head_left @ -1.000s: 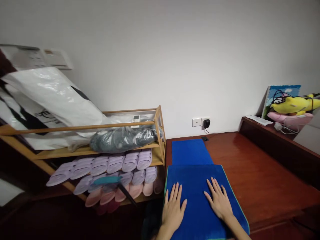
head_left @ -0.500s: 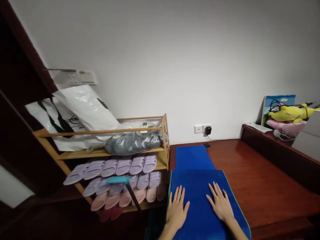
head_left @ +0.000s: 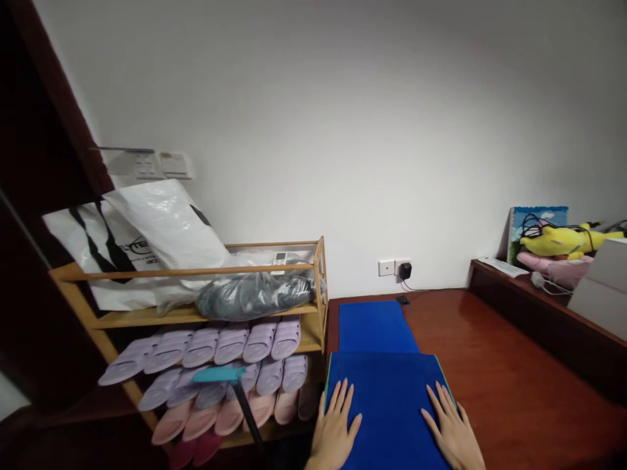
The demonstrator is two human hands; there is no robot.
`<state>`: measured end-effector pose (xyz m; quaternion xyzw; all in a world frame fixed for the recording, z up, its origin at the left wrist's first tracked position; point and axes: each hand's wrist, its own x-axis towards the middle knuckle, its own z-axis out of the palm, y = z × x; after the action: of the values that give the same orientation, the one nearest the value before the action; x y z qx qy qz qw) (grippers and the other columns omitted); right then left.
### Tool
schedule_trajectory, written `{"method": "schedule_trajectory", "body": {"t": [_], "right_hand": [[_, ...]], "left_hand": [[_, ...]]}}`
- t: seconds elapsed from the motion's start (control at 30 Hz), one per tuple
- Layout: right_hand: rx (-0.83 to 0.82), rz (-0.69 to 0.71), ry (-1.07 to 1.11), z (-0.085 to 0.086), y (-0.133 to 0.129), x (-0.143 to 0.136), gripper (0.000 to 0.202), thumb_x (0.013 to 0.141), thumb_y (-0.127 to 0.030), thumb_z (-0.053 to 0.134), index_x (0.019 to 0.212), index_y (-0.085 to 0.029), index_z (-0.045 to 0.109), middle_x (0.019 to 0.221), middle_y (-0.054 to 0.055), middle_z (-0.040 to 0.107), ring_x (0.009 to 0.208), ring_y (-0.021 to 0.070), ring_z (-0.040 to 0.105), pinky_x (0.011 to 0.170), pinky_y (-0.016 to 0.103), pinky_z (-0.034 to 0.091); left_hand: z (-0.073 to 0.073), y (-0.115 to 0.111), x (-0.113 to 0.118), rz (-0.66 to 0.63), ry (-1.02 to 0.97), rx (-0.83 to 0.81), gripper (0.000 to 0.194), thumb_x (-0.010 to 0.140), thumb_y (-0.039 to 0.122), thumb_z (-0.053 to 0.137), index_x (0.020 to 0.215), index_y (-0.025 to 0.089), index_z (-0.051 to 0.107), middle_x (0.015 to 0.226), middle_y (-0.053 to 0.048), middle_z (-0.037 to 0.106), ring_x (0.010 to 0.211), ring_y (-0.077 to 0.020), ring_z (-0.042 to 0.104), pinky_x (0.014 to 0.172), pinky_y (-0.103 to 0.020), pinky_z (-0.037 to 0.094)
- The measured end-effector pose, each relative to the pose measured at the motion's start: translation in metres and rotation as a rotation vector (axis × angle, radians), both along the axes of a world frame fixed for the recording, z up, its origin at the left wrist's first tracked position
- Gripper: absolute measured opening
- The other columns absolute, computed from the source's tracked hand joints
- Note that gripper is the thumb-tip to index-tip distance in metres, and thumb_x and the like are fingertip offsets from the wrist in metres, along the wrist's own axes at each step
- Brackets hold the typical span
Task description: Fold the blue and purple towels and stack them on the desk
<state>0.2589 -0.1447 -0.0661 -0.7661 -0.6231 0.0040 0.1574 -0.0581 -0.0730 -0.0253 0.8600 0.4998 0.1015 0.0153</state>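
Observation:
A dark blue cloth (head_left: 386,405) with a thin green edge lies on the reddish wooden surface at the bottom of the head view. My left hand (head_left: 336,424) rests flat on its left side, fingers spread and pointing away from me. On the cloth's right side my right hand (head_left: 451,424) also lies flat with its fingers apart. Neither hand grips anything. Beyond the cloth, a brighter blue piece (head_left: 375,326) reaches toward the wall, its near end covered by the cloth.
Left stands a wooden rack (head_left: 196,269) with several slippers (head_left: 232,343) and a white bag (head_left: 166,215). A blue-topped black pole (head_left: 247,408) stands before it. A plugged-in adapter (head_left: 404,271) is on the wall. A yellow plush toy (head_left: 563,241) lies on the right ledge (head_left: 524,294).
The view has tilted up slightly, so most things sit lower in the picture. My hands have moved a little farther apart toward the cloth's side edges, still flat on it.

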Motion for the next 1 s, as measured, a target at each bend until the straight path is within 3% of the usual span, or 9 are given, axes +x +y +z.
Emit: {"method": "schedule_trajectory", "body": {"t": [0.13, 0.4, 0.67, 0.9, 1.0], "right_hand": [[0.021, -0.001, -0.018, -0.008, 0.000, -0.001, 0.069, 0.085, -0.065, 0.025, 0.143, -0.029, 0.024, 0.150, 0.003, 0.024, 0.138, 0.0224, 0.020, 0.110, 0.049, 0.024], [-0.032, -0.028, -0.068, 0.013, -0.007, -0.008, 0.072, 0.085, -0.067, 0.022, 0.142, -0.023, 0.025, 0.150, 0.007, 0.024, 0.138, 0.0218, 0.020, 0.110, 0.047, 0.022], [-0.002, -0.030, -0.075, 0.001, -0.018, -0.011, 0.072, 0.084, -0.067, 0.022, 0.142, -0.025, 0.026, 0.150, 0.006, 0.025, 0.138, 0.0220, 0.021, 0.110, 0.048, 0.022], [0.020, -0.021, -0.090, -0.003, -0.018, -0.011, 0.072, 0.084, -0.067, 0.023, 0.142, -0.024, 0.027, 0.150, 0.006, 0.026, 0.138, 0.0230, 0.022, 0.110, 0.049, 0.020], [0.019, -0.023, -0.077, -0.003, -0.017, -0.010, 0.071, 0.084, -0.067, 0.023, 0.142, -0.025, 0.028, 0.150, 0.006, 0.027, 0.138, 0.0232, 0.022, 0.110, 0.050, 0.021]], "left_hand": [[-0.005, 0.001, -0.001, 0.003, -0.005, -0.025, 0.056, 0.094, 0.052, 0.019, 0.143, 0.033, 0.002, 0.152, 0.004, 0.012, 0.139, -0.0235, 0.016, 0.112, -0.054, 0.018], [0.008, -0.007, 0.006, 0.024, 0.015, -0.056, 0.057, 0.094, 0.053, 0.017, 0.145, 0.028, 0.011, 0.153, 0.001, 0.014, 0.140, -0.0231, 0.013, 0.112, -0.054, 0.016], [0.002, -0.017, -0.002, 0.014, 0.014, -0.060, 0.058, 0.093, 0.053, 0.016, 0.145, 0.028, 0.011, 0.153, 0.001, 0.012, 0.140, -0.0223, 0.011, 0.112, -0.054, 0.016], [0.007, -0.022, -0.005, 0.021, -0.011, -0.104, 0.058, 0.093, 0.052, 0.019, 0.145, 0.029, 0.010, 0.153, 0.003, 0.011, 0.140, -0.0222, 0.010, 0.113, -0.052, 0.015], [0.010, -0.023, -0.004, 0.048, -0.022, -0.150, 0.058, 0.092, 0.049, 0.023, 0.145, 0.030, 0.010, 0.153, 0.004, 0.009, 0.140, -0.0213, 0.008, 0.111, -0.050, 0.021]]}}
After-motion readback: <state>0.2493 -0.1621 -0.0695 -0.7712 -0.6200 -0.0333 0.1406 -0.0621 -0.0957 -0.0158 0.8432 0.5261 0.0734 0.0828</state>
